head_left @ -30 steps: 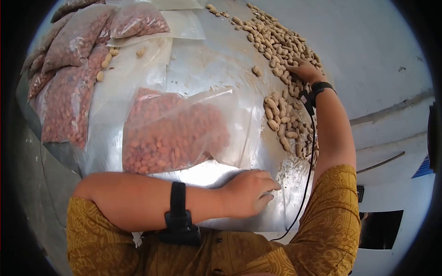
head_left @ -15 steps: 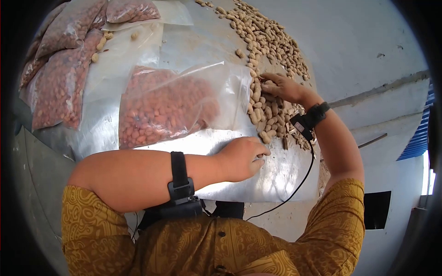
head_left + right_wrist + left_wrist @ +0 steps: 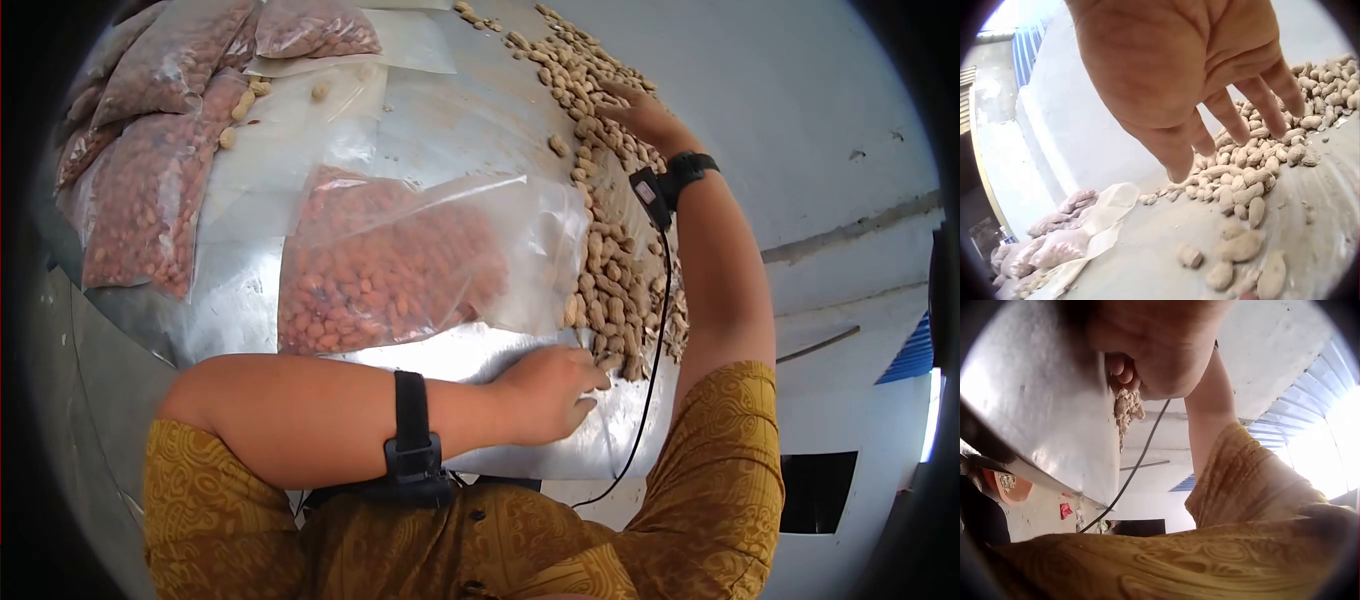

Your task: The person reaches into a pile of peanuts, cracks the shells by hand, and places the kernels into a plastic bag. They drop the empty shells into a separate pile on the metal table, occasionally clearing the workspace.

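Beyond the filled bag, my right hand [image 3: 645, 118] reaches over the far heap of unshelled peanuts [image 3: 565, 75]. In the right wrist view its fingers extend downward, spread apart, above the peanuts [image 3: 1244, 178], and the palm holds nothing. A nearer cluster of unshelled peanuts [image 3: 610, 290] lies beside the mouth of a clear plastic bag [image 3: 400, 260] of red shelled peanuts. My left hand [image 3: 548, 395] rests low over the metal table, loosely curled, its fingertips right at the near end of that cluster. In the left wrist view its curled fingers [image 3: 1124, 372] show no object.
Several filled bags of red peanuts [image 3: 150, 190] are stacked at the left, beside flat plastic bags [image 3: 300, 130] with a few loose peanuts on them. A wall [image 3: 800, 150] borders the table's right side. A black cable [image 3: 655, 370] hangs from the right wrist camera.
My right hand came back toward me, drawing peanuts to the near cluster, then went out again to the far heap. The near cluster now extends closer to my left hand, which stayed about in place.
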Available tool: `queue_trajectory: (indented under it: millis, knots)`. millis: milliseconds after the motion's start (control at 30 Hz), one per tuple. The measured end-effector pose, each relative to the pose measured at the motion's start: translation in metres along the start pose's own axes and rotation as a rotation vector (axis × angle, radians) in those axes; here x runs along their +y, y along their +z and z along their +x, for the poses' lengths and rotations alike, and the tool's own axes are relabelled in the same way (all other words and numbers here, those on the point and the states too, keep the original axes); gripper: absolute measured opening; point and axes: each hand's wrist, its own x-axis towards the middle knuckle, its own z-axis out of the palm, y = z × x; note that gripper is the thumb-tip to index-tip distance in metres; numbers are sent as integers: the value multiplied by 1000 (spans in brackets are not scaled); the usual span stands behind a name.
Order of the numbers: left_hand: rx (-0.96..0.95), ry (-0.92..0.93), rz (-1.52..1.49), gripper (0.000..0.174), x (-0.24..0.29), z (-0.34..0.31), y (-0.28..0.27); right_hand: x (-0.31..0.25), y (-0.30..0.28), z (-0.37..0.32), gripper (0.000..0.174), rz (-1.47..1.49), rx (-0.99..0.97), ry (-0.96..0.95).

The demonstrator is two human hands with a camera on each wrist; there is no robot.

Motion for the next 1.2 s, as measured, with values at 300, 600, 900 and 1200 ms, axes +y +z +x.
queue_trajectory:
  millis: [300, 600, 900, 1200]
  knots:
    - [-29, 28, -13, 25, -5, 0, 5, -6, 41, 62, 61, -170, -58, 170]
    - [-24, 25, 8, 24, -3, -1, 3, -36, 34, 3, 37, 297, -237, 124]
    - [27, 68, 45, 22, -5, 1, 8, -72, 14, -95, 48, -12, -407, -178]
    - [62, 243, 38, 20, -5, 0, 4, -126, 42, -114, 51, -241, -252, -389]
